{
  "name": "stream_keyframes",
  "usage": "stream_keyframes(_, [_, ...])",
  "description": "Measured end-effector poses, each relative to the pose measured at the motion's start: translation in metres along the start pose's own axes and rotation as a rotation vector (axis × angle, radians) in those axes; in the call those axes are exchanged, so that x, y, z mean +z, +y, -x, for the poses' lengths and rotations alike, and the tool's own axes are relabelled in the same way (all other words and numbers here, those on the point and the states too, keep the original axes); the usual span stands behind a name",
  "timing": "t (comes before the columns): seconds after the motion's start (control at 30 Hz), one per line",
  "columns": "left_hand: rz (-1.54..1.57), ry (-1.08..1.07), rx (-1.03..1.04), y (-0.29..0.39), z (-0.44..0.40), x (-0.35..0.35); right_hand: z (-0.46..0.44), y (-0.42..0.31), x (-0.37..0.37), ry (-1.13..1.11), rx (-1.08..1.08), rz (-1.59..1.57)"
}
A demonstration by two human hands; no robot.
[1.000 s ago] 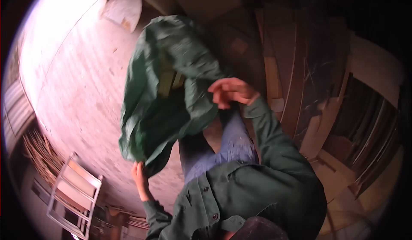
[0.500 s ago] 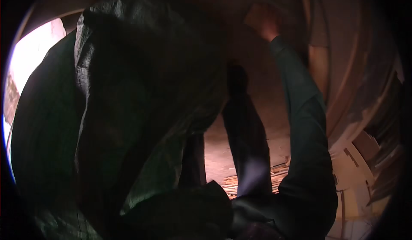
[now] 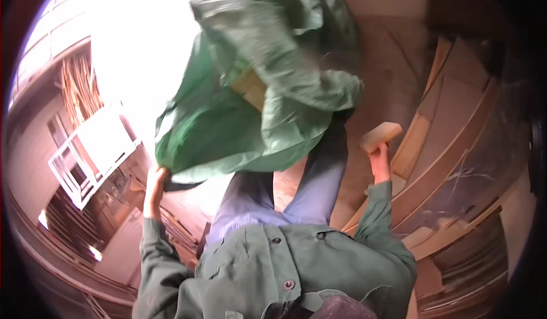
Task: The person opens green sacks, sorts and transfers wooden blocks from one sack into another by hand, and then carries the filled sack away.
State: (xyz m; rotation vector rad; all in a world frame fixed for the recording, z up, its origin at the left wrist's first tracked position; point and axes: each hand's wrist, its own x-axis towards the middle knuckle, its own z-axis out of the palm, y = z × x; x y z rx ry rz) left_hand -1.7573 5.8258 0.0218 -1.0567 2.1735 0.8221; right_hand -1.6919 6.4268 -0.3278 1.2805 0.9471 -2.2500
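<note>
A large green sack (image 3: 228, 142) hangs open in front of my legs, its mouth facing me. My left hand (image 3: 155, 183) is closed on the lower left edge of the sack. Inside the sack lies a yellowish wooden piece (image 3: 249, 88). To the right of the sack, my right hand (image 3: 380, 158) grips a small pale wooden block (image 3: 383, 135), held up above the floor and apart from the sack.
Wooden boards (image 3: 411, 142) and curved strips lean at the right. A white metal frame (image 3: 94, 153) stands at the left, with a bundle of thin sticks (image 3: 80, 88) behind it. More stacked boards lie at the lower right.
My right hand, empty-looking a second ago, reached down to the floor and now holds a wooden block. The sack swung up close to the camera and is now lower again, still in my left hand.
</note>
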Motion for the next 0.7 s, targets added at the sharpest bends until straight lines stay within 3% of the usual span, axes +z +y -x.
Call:
stream_keyframes(0.07, [0.256, 0.029, -0.026, 0.004, 0.008, 0.01, 0.072, -0.045, 0.05, -0.159, -0.132, -0.03])
stream_keyframes(0.13, [0.302, 0.016, -0.052, 0.01, 0.01, 0.024, 0.136, -0.097, 0.13, -0.524, -0.175, -0.062])
stream_keyframes(0.27, [0.428, -0.126, 0.146, 0.011, 0.021, 0.009, 0.178, -0.07, 0.241, -0.816, -0.123, 0.074])
stream_keyframes(0.3, [0.5, -0.111, 0.173, 0.021, 0.025, 0.01, 0.159, -0.055, 0.24, -0.669, -0.124, 0.243])
stream_keyframes(0.33, [0.512, -0.111, 0.16, 0.018, 0.025, 0.0, 0.168, -0.058, 0.296, -0.627, -0.155, 0.411])
stream_keyframes(0.4, [0.607, -0.154, 0.264, -0.001, 0.016, -0.013, 0.127, -0.007, 0.329, -0.181, -0.79, 1.178])
stream_keyframes(0.47, [0.515, -0.195, 0.341, -0.032, 0.005, -0.04, 0.163, 0.026, 0.369, -0.017, -1.038, 1.374])
stream_keyframes(0.57, [0.557, -0.204, 0.331, -0.064, -0.001, -0.095, 0.256, 0.076, 0.466, -0.611, -1.169, 1.36])
stream_keyframes(0.63, [0.7, -0.226, 0.382, -0.076, 0.007, -0.127, 0.268, 0.127, 0.508, -0.961, -1.089, 1.413])
stream_keyframes(0.7, [0.822, -0.238, 0.496, -0.085, 0.036, -0.208, 0.258, 0.203, 0.564, -0.909, -0.958, 1.655])
